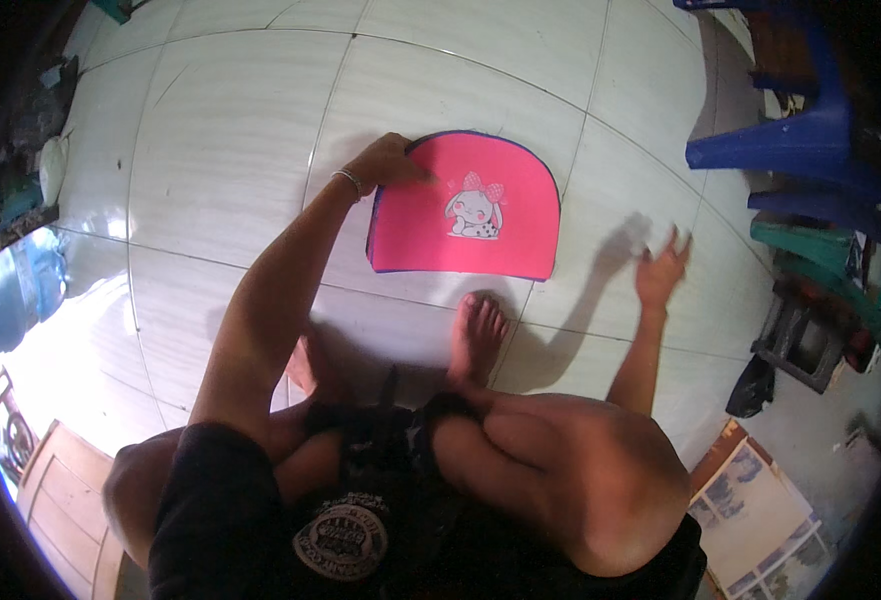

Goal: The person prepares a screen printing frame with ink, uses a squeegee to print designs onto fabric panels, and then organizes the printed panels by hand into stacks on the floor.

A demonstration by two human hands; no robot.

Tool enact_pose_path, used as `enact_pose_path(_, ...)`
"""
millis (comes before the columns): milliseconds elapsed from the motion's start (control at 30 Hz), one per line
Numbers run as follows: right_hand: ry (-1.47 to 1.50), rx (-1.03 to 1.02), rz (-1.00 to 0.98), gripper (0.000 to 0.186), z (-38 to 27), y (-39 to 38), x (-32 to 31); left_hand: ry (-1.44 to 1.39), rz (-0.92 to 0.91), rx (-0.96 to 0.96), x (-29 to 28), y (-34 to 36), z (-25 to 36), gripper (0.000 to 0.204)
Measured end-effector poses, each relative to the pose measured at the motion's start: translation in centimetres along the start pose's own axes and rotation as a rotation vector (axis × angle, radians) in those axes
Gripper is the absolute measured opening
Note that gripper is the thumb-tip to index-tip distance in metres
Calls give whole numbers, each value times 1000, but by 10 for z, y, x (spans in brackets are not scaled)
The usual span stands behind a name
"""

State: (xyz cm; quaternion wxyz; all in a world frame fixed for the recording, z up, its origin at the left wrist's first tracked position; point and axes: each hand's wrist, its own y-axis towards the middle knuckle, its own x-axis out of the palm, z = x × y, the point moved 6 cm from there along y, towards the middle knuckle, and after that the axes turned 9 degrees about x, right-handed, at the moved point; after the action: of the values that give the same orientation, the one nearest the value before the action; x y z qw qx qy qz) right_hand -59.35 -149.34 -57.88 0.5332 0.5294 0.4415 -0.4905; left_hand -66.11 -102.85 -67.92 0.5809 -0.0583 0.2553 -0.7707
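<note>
A pink flat panel (410, 225) with a rounded top and straight lower edge lies on the floor in front of my feet. A white cartoon rabbit with pink bows is printed on its middle. Dark blue edges peek out around it, as if more layers lie beneath. My left hand (388, 160) is at the panel's upper left edge, its thumb over the pink face and its other fingers closed round the rim. Away to the right, my right hand (664, 268) hovers over the tiles, fingers spread and holding nothing.
White floor tiles (230, 130) surround the panel, with my bare foot (476, 335) just below it. Blue plastic chairs (760, 145) and a grey hollow block (805, 335) stand at the right. A wooden panel (65, 490) is at lower left.
</note>
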Motion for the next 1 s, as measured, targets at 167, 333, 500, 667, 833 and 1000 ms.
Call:
enact_pose_path(167,636,-476,-338,54,-249,-64,17,-5,-10,-42,3,2,8,32)
enact_pose_path(333,254,-672,-400,64,-234,-87,37,-146,44,30,-3,1,-7,32)
enact_pose_path(500,-151,-201,-79,61,-73,-54,61,-85,-22,-13,8,4,-2,35)
enact_pose_path(667,605,92,-409,67,-104,-7,31,-111,-12,-41,8,-1,10,34)
enact_pose_path(833,626,-241,-551,83,-192,14,25,296,54,238,5,-6,9,40)
enact_pose_path(1000,690,-316,-1111,73,-213,41,31,366,168,435,9,-39,113,30)
